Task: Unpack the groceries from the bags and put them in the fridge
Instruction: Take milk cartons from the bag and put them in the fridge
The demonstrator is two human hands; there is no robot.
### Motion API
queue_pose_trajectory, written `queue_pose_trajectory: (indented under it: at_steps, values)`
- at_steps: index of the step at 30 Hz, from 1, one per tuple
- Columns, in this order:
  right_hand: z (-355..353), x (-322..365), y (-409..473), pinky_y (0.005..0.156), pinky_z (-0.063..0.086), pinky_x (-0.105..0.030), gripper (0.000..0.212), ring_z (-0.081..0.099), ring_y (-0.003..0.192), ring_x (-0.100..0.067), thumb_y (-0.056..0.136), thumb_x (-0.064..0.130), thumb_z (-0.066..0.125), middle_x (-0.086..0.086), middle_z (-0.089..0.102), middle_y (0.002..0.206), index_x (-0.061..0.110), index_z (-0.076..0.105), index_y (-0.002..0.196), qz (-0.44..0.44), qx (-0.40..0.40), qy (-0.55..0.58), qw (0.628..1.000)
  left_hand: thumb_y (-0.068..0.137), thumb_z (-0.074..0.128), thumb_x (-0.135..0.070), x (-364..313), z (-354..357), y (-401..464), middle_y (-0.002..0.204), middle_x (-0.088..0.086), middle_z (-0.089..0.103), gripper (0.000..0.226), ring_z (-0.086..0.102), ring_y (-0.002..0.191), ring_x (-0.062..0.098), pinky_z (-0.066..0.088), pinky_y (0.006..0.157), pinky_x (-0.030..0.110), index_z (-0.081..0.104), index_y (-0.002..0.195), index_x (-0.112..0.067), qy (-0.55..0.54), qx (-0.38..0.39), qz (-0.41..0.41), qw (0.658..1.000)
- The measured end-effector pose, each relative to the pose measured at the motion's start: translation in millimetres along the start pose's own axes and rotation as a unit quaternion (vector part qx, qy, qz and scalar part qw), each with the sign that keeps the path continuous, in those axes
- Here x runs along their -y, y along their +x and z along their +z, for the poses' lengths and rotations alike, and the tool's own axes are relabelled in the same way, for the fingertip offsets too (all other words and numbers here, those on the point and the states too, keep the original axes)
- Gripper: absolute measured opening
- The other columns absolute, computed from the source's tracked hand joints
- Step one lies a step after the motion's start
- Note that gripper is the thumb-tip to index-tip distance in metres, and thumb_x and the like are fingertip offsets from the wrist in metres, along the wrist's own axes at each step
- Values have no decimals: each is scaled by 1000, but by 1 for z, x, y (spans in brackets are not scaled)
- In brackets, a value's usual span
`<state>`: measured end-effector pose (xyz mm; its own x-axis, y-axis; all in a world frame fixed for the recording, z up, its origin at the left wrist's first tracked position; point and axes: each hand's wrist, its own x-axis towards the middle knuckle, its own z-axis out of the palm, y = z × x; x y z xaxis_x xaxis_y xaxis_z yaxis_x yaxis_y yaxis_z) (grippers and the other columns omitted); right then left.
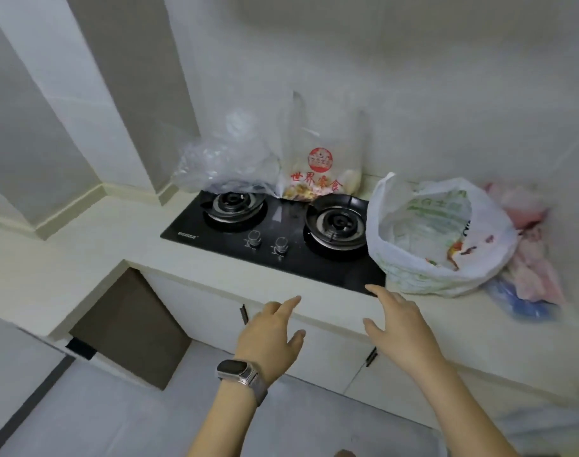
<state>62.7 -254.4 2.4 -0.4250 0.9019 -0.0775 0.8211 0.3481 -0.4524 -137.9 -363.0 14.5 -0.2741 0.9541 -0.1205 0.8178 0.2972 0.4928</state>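
A white plastic bag with green print [439, 239] stands open on the counter right of the stove. Behind the stove leans a clear bag with red lettering [321, 166], with yellowish food at its bottom. Left of it lies a crumpled clear bag [222, 159]. A pink bag [528, 245] and a bluish bag [512, 298] lie at the far right. My left hand [271, 331], with a wristwatch, reaches toward the counter edge, fingers relaxed and empty. My right hand [396, 321] is stretched out just below the white bag, fingers straight, holding nothing.
A black two-burner gas stove [281, 225] with two knobs is set into the cream counter [83, 258]. White cabinet doors [331, 351] run below the counter. A dark opening [133, 324] gapes under the counter at the left. The floor is grey tile.
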Motion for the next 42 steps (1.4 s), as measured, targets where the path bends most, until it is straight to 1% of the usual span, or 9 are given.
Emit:
queue_pose_trajectory:
  at_steps: [4, 10, 17, 22, 26, 29, 36, 39, 42]
  values:
    - [-18, -45, 2, 93, 47, -35, 55, 45, 118, -22, 92, 25, 53, 3, 51, 132, 36, 35, 143, 62, -29, 19, 997, 95, 47, -39, -31, 25, 39, 134, -7, 44, 57, 56, 101, 12, 50, 86, 28, 23, 146, -39, -36, 41, 54, 997]
    - [-36, -97, 39, 96, 46, -32, 54, 46, 124, -21, 91, 30, 55, 7, 48, 137, 34, 37, 143, 98, -59, 47, 992, 94, 48, -40, -70, 52, 107, 137, -8, 44, 58, 51, 116, 10, 46, 94, 24, 25, 147, -35, -31, 69, 89, 993]
    - [-63, -157, 111, 93, 48, -32, 49, 51, 121, -19, 90, 27, 57, 7, 55, 128, 31, 44, 137, 97, -64, 67, 991, 93, 51, -38, -132, 86, 186, 136, -8, 46, 58, 53, 117, 12, 48, 93, 27, 29, 146, -31, -64, 87, 78, 991]
    - [-76, -188, 156, 83, 52, -34, 43, 60, 107, -18, 89, 13, 56, 2, 61, 121, 26, 52, 130, 122, -76, 71, 987, 95, 48, -34, -151, 102, 219, 128, -7, 51, 50, 58, 106, 12, 50, 86, 27, 36, 142, -29, -77, 96, 55, 991]
    - [-70, -203, 198, 84, 51, -34, 39, 60, 107, -18, 89, 10, 58, 0, 62, 123, 24, 57, 125, 148, -51, 66, 986, 95, 48, -28, -149, 105, 244, 127, -6, 54, 46, 59, 104, 10, 50, 89, 28, 40, 140, -28, -95, 108, 36, 989]
    - [-60, -209, 222, 88, 50, -34, 35, 55, 120, -21, 89, 13, 60, -2, 64, 123, 20, 59, 124, 174, -21, 64, 982, 97, 45, -20, -148, 104, 260, 126, -7, 55, 42, 58, 103, 11, 49, 91, 28, 44, 138, -27, -116, 114, 40, 986]
    - [-38, -225, 259, 88, 50, -32, 63, 49, 121, -23, 76, 13, 62, -1, 54, 128, 25, 45, 136, 237, 164, -35, 957, 94, 50, -9, -145, 101, 274, 106, -13, 66, 34, 65, 86, 2, 48, 81, 12, 58, 123, -24, -265, 126, -13, 956]
    - [-24, -229, 270, 94, 49, -38, 73, 38, 130, -24, 73, 19, 65, -2, 47, 127, 25, 38, 140, 269, 207, -65, 938, 93, 50, -6, -149, 100, 277, 100, -8, 70, 29, 69, 84, 5, 53, 83, 22, 62, 114, -24, -375, 139, -85, 913]
    - [-11, -231, 275, 95, 46, -36, 71, 33, 132, -26, 77, 17, 62, -2, 43, 131, 27, 33, 141, 259, 219, -121, 933, 93, 52, -6, -148, 103, 281, 99, -7, 71, 31, 69, 83, 6, 53, 84, 26, 62, 111, -28, -388, 142, -108, 904]
